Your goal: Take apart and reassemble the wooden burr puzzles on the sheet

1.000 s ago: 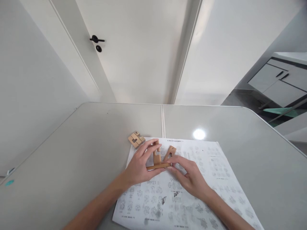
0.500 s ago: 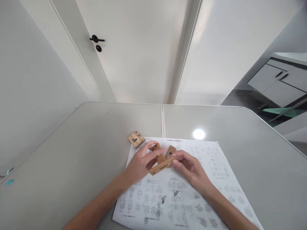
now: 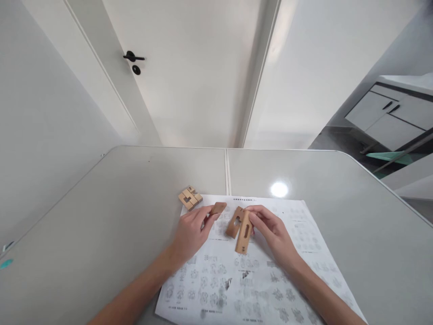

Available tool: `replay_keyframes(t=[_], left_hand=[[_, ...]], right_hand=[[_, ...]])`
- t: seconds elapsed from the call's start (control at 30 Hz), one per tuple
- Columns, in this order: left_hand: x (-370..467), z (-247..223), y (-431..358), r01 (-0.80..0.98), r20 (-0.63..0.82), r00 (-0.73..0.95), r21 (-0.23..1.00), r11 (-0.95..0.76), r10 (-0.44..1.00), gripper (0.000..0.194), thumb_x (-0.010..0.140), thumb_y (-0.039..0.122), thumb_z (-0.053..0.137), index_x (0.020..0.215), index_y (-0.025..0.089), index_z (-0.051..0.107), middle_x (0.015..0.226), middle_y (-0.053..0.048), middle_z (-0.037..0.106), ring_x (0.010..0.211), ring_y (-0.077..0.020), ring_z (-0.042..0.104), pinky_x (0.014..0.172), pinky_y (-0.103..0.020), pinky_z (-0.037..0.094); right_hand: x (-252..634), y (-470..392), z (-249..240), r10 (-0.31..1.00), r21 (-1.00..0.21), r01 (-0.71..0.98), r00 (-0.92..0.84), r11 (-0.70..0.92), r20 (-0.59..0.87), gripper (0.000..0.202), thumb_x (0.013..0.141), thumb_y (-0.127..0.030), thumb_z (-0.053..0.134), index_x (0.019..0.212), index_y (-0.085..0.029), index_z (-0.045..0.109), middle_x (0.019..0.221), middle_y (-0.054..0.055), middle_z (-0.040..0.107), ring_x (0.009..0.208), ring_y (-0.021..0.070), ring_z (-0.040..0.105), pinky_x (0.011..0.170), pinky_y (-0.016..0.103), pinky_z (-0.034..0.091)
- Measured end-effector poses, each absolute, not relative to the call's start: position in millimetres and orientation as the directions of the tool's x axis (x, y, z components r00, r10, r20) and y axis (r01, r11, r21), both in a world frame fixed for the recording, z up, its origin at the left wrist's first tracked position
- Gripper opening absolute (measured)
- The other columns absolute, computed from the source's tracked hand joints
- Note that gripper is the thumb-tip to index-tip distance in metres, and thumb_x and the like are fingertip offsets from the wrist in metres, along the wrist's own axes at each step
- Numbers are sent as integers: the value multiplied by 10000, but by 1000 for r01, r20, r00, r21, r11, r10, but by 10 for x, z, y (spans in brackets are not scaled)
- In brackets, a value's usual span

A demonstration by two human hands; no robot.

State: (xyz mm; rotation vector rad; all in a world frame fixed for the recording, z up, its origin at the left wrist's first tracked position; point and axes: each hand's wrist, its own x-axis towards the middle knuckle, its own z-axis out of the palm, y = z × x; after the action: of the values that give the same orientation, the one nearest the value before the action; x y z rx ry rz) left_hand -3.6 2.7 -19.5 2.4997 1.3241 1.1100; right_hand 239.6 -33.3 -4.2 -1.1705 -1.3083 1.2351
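- Hands, two, bare, apart: left hand (image 3: 191,227) pinched on a small piece, thumb and fingers closed; right hand (image 3: 271,229) pinched on a slotted bar, thumb on its upper end.
- Printed sheet (image 3: 291,289), white, under both hands; rows of small grey diagrams, lines of print too small to read, two dark worn patches near the middle.
- Slotted bar (image 3: 241,246), light brown wood, held tilted over the sheet; long narrow opening along its face, dark mark at the lower end, edges straight.
- Notched piece (image 3: 232,229), darker brown wood, on the sheet just left of the slotted bar, between the hands; irregular cut-out at mid-length, small dark mark near the far end. Whether the right fingers touch it, cannot tell.
- Small piece (image 3: 219,207), brown wood, in the left fingertips, flat face showing; remainder hidden by the fingers.
- Block cluster (image 3: 185,201), pale wood, at the sheet's far left corner; several bars laid close, dark gap amid them, dark mark on the far one.
- Table (image 3: 135,225), grey, pale seam down the middle, bright reflection beyond the sheet.
- Door (image 3: 192,67), white, with black handle (image 3: 134,57).
- Cabinet (image 3: 385,117), white, dark-trimmed, far right.
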Motion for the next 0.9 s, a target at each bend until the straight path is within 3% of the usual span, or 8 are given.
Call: replay_keyframes(t=[0.1, 0.23, 0.5, 0.67, 0.9], left_hand=[[-26, -227, 8, 689, 516, 347, 426, -586, 783, 133, 1060, 283, 570, 1125, 203, 655, 613, 71, 622, 490, -104, 562, 533, -225, 457], [-19, -228, -10, 696, 440, 379, 445, -564, 814, 303, 1053, 264, 536, 1350, 200, 549, 553, 118, 544, 453, -96, 517, 531, -209, 436], [-8, -213, -9, 740, 380, 427, 375, -559, 821, 251, 1015, 247, 525, 1261, 207, 555, 540, 117, 554, 434, -104, 540, 503, -222, 388], [-2, -234, -23, 746, 392, 449, 329, -579, 803, 259, 1038, 273, 503, 1282, 196, 542, 553, 103, 589, 445, -110, 569, 508, -229, 406], [17, -203, -34, 745, 426, 494, 241, -622, 758, 277, 1045, 265, 484, 1305, 180, 521, 568, 87, 602, 471, -138, 603, 516, -250, 450]], right_hand=[[2401, -287, -84, 998, -976, 217, 69, -5, 10, 345, 1027, -538, 557, 1080, -228, 699, 870, 49, 706, 706, 194, 596, 628, 298, 500], [2425, -247, -156, 985, -891, 454, 161, -17, 63, 337, 1023, -522, 534, 1019, -225, 693, 799, 34, 725, 614, 185, 586, 596, 304, 488], [2446, -230, -238, 983, -708, 706, 136, -10, 122, 300, 1044, -488, 477, 988, -247, 647, 721, 7, 730, 618, 211, 664, 595, 310, 454], [2473, -208, -323, 981, -603, 798, 125, -12, 147, 326, 1049, -508, 455, 1017, -242, 640, 726, 12, 725, 600, 210, 659, 531, 282, 382], [2473, -214, -339, 988, -618, 783, 37, 62, 147, 306, 1086, -475, 421, 1080, -245, 622, 781, 26, 735, 620, 215, 668, 560, 305, 430]])
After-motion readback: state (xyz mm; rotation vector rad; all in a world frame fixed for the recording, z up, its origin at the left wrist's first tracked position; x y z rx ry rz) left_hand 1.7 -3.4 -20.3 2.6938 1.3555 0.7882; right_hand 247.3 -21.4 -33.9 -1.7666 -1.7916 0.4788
